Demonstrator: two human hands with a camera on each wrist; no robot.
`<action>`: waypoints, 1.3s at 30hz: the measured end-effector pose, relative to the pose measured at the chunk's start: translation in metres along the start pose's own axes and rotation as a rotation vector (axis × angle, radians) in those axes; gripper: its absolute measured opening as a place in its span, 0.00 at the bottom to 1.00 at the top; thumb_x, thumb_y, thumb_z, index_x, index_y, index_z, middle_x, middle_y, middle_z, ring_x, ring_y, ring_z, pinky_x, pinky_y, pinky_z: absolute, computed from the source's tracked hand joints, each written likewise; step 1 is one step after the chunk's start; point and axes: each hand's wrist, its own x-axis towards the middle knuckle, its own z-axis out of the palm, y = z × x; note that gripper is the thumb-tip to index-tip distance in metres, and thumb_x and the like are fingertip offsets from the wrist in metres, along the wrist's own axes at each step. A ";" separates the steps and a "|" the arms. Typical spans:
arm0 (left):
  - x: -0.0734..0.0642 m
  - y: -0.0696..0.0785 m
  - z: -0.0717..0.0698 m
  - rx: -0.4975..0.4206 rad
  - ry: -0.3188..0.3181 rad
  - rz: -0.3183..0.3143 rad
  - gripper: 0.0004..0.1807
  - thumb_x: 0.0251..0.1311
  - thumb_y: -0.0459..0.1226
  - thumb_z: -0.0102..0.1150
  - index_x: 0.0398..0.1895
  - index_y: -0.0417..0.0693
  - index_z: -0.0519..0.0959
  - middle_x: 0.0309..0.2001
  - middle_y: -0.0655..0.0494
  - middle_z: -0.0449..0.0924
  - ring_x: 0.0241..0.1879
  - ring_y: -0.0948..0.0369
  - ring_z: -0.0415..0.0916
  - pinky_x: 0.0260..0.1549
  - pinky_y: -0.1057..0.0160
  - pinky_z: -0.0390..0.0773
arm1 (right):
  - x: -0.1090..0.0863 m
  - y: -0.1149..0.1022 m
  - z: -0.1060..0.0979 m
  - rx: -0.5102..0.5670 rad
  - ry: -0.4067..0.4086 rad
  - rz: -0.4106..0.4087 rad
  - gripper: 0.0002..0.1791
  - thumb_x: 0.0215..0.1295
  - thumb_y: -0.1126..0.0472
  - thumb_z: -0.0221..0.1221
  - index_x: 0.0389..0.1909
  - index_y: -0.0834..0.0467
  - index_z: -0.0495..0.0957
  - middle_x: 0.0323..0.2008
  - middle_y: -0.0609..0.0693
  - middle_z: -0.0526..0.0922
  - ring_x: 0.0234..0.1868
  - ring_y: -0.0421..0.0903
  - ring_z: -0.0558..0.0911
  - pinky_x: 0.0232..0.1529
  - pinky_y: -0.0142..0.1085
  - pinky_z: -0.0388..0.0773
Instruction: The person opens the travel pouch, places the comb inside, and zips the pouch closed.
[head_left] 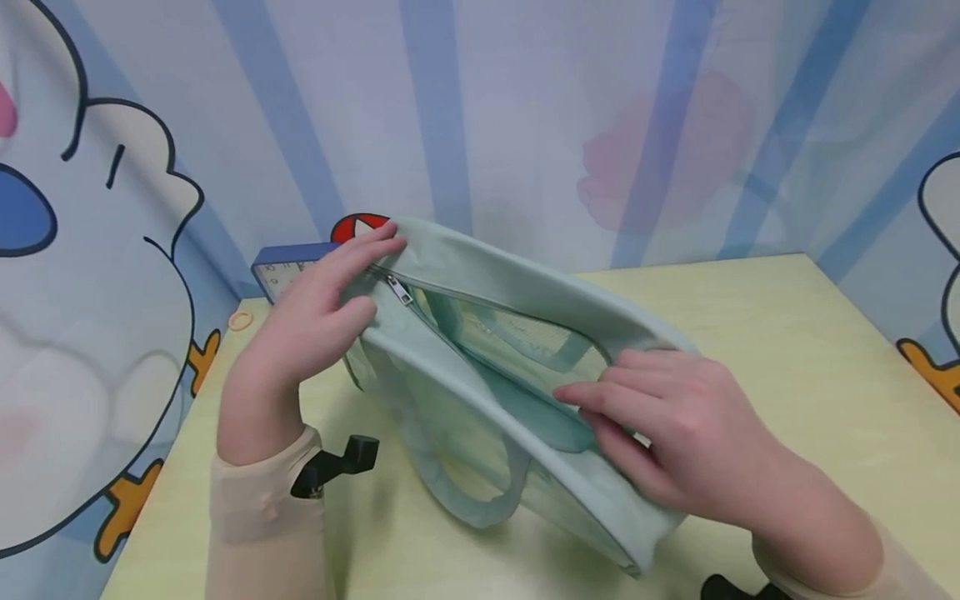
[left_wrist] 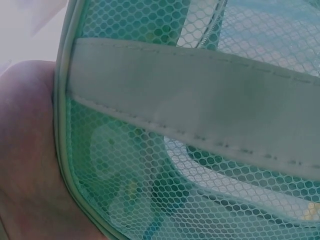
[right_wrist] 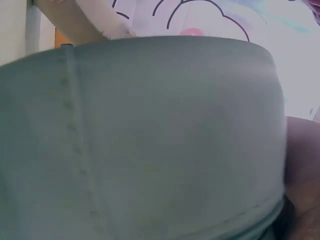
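Observation:
A pale green mesh bag (head_left: 468, 392) with a long zip lies slantwise over the table, its top unzipped and gaping. The metal zip pull (head_left: 399, 290) sits toward the left end of the opening. At that left end my left hand (head_left: 307, 312) holds the bag, fingers across the far edge and thumb on the near side. My right hand (head_left: 682, 425) grips the right end, with index finger and thumb at the opening's edge. A fabric handle (head_left: 480, 508) droops from the near side. The left wrist view shows mesh and a fabric strap (left_wrist: 195, 95) close up; plain fabric (right_wrist: 170, 135) fills most of the right wrist view.
Behind the bag's left end stand a blue-framed clock (head_left: 288, 262) and a red-and-white item (head_left: 360, 225), both partly hidden. A small tan ring (head_left: 240, 320) lies near the left edge of the pale yellow table (head_left: 772, 333). Patterned curtain (head_left: 517, 125) hangs behind.

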 end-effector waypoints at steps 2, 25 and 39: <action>0.000 -0.001 0.000 0.001 0.005 -0.005 0.41 0.58 0.28 0.37 0.78 0.59 0.67 0.81 0.71 0.54 0.82 0.62 0.46 0.66 0.47 0.59 | 0.001 0.000 -0.002 0.038 -0.041 0.010 0.19 0.76 0.61 0.46 0.44 0.55 0.88 0.21 0.37 0.73 0.21 0.33 0.65 0.23 0.25 0.62; 0.000 -0.005 0.003 -0.003 0.008 -0.019 0.41 0.59 0.29 0.38 0.78 0.61 0.67 0.81 0.73 0.54 0.82 0.62 0.45 0.62 0.47 0.60 | 0.090 0.031 -0.017 0.211 -0.913 0.255 0.12 0.75 0.57 0.57 0.53 0.50 0.84 0.23 0.32 0.76 0.24 0.29 0.73 0.39 0.34 0.78; 0.000 -0.004 0.000 -0.016 0.010 0.009 0.40 0.59 0.29 0.38 0.78 0.58 0.67 0.81 0.69 0.55 0.82 0.61 0.47 0.64 0.46 0.61 | 0.151 0.037 0.034 -0.077 -1.166 0.288 0.14 0.74 0.54 0.56 0.55 0.52 0.80 0.40 0.46 0.85 0.35 0.45 0.83 0.43 0.42 0.79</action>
